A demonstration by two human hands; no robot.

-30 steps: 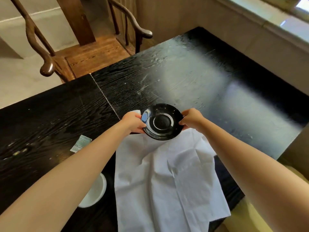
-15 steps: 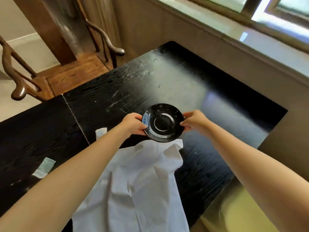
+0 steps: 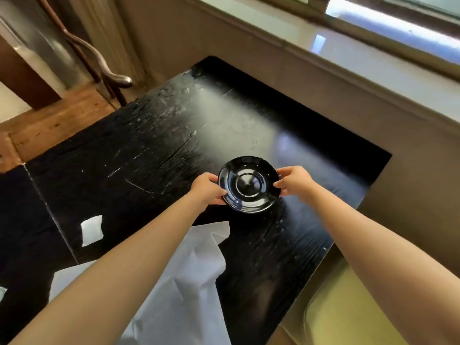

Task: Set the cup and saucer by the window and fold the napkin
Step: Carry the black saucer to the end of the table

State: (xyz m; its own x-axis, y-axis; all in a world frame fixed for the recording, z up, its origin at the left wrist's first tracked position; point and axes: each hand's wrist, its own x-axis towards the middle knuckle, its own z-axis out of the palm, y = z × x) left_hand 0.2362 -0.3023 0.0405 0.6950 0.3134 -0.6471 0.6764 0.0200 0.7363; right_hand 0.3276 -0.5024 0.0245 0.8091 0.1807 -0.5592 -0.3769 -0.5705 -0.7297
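Observation:
A glossy black saucer point(image 3: 249, 184) is held level just above the black wooden table point(image 3: 154, 150), between both hands. My left hand point(image 3: 207, 189) pinches its left rim and my right hand point(image 3: 295, 181) pinches its right rim. The white cloth napkin point(image 3: 189, 282) lies rumpled and unfolded on the table near me, partly under my left forearm. No cup is in view.
The window sill point(image 3: 373, 61) runs along the wall beyond the table's far edge. A wooden armchair point(image 3: 104, 70) stands at the far left. A small white packet point(image 3: 91, 230) lies on the table left of the napkin. A yellow-green seat point(image 3: 348, 307) sits at lower right.
Both hands have carried the saucer off the napkin and farther across the table toward the window side. The view has swung right, and the white cup at lower left has left the frame.

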